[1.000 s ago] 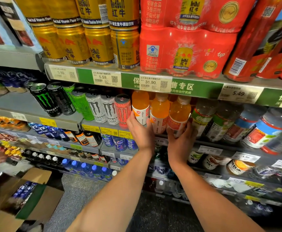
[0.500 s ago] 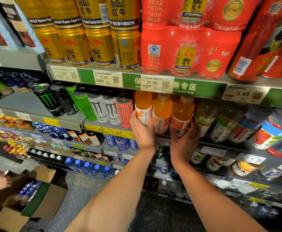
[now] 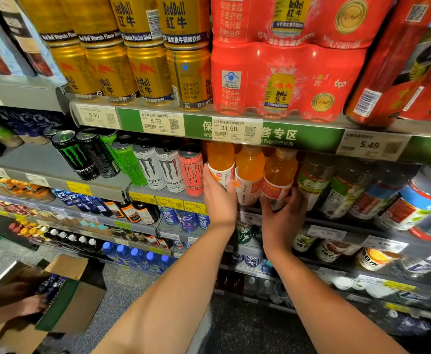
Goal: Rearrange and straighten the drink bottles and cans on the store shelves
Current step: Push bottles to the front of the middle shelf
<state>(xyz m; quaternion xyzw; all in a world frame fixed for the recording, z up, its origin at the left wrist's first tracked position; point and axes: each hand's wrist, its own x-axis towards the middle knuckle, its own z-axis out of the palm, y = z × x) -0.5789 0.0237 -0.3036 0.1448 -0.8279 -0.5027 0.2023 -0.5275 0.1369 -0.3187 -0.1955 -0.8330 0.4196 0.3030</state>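
Orange bottles (image 3: 250,172) mid-frame, second shelf. Left hand (image 3: 219,198) grasps leftmost at label; right hand (image 3: 282,221) cups rightmost's base. Likely full, heavy, smooth plastic; hold low on label, keep upright.

Shop drinks aisle, stocked shelves (image 3: 362,129), price tags (image 3: 162,121), stacked canned drinks (image 3: 112,70)
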